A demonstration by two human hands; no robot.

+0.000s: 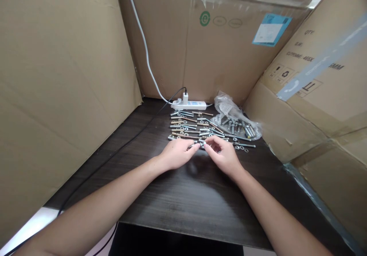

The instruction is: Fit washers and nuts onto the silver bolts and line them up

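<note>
Head view, from the left: a black cable (126,143) crosses the dark tabletop (172,194), and beside it the left hand (178,153) reaches in with bent fingers, its thumb drawn toward the fingertips and, as it seems, pinching one end of a small metal piece (202,144). This piece is just above the near edge of the rows of bolts (203,124), in the middle, between the two hands; whether it touches the tabletop, I cannot tell. Behind the rows is a white power strip (197,105). The right hand (224,157) comes from the other side, thumb and forefinger pinching at the right end of the piece. To handle it well, in my judgement, one hand should hold firmly while the other turns gently, both in one line, and the wrists should remain low, so that no neighbouring part is pushed out of its row. The long axis of the piece seems to run from left to right, along the rows, but the fingers cover most of it, so which end is the head I cannot say. Further right are a clear plastic bag (226,105) with metal parts inside, and loose washers (242,147) lying flat.
</note>
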